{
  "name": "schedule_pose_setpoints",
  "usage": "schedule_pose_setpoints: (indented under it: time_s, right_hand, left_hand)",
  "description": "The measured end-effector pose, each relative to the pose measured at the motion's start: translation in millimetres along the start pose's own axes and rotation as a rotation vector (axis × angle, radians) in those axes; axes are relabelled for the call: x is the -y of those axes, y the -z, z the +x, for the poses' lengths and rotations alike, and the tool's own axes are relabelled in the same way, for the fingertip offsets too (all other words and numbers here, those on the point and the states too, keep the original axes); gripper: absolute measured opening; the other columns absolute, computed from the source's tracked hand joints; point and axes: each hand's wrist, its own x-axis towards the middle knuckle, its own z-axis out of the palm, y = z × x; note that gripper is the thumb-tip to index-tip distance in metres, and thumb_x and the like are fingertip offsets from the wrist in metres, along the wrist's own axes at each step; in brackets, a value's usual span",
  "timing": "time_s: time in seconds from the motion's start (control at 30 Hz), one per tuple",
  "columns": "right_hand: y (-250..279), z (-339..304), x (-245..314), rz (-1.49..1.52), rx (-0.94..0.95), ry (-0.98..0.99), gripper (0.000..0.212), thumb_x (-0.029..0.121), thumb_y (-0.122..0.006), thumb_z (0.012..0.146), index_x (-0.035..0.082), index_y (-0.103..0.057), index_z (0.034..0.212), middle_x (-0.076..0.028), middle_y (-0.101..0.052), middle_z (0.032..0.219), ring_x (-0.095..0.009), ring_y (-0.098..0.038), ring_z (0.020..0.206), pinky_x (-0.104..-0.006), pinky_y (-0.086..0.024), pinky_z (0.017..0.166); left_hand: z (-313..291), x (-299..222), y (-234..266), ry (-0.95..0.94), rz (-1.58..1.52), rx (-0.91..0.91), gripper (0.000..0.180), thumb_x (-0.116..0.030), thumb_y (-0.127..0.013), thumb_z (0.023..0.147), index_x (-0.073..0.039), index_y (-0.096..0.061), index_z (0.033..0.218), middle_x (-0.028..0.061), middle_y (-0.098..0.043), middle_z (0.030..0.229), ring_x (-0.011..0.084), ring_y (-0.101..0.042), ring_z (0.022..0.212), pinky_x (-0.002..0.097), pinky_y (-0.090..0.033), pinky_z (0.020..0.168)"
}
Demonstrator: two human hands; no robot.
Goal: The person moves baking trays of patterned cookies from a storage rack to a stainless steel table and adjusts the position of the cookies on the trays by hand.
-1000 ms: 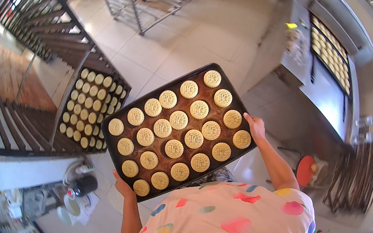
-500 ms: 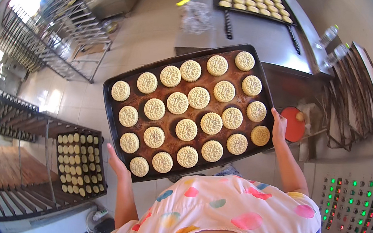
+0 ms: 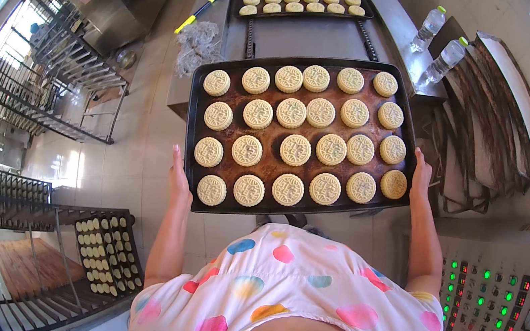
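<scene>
At near end of steel table [image 3: 299,40]: dark baking tray [image 3: 271,134] held between both hands, left hand [image 3: 179,180] at its left rim, right hand [image 3: 420,177] at its right; undersides hidden, so finger curl can't be told. Progress, my judgement: held tray fully loaded; filled tray [image 3: 323,16] already on table. Left: held one not yet released. Counts: 24 stamped round cakes [image 3: 295,149] in hand, four rows of six; two capped plastic bottles [image 3: 447,59]; two dark chains [image 3: 251,38]; one yellow-handled tool [image 3: 194,18]. Table's cakes run out of view, uncounted.
</scene>
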Motion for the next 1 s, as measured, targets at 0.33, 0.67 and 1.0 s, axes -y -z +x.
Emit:
schedule_pose_setpoints:
  time_s: [0.33,0.67,1.0]
  right_hand:
    - [0,-9,-24,0.092,0.027,0.035,0.060,0.050,-0.062,0.076,-0.010,-0.061,0.085,-0.006,-0.056,0.079,-0.015,-0.048,0.074,-0.0307,-0.039,0.067]
    - [7,-5,-45,-0.009,-0.072,0.103,0.071,0.053,-0.061,0.075,-0.015,-0.059,0.093,-0.010,-0.058,0.085,-0.019,-0.050,0.080,-0.0334,-0.039,0.073]
    - [-3,-14,-28,-0.009,0.030,0.063,0.076,0.057,-0.060,0.076,-0.015,-0.058,0.102,-0.012,-0.059,0.091,-0.021,-0.052,0.085,-0.0320,-0.040,0.076]
  left_hand:
    - [45,22,29,-0.012,0.002,0.118,0.088,-0.057,-0.054,0.082,0.009,-0.029,0.135,0.0167,-0.034,0.140,0.0210,-0.035,0.127,0.0318,-0.025,0.107]
    - [21,-4,15,-0.094,0.104,0.278,0.085,-0.056,-0.058,0.081,0.010,-0.039,0.129,0.0181,-0.043,0.133,0.0226,-0.042,0.122,0.0330,-0.031,0.103]
    - [25,20,15,-0.073,0.326,0.096,0.077,-0.054,-0.059,0.081,0.008,-0.044,0.124,0.0177,-0.047,0.129,0.0215,-0.044,0.119,0.0309,-0.028,0.103]
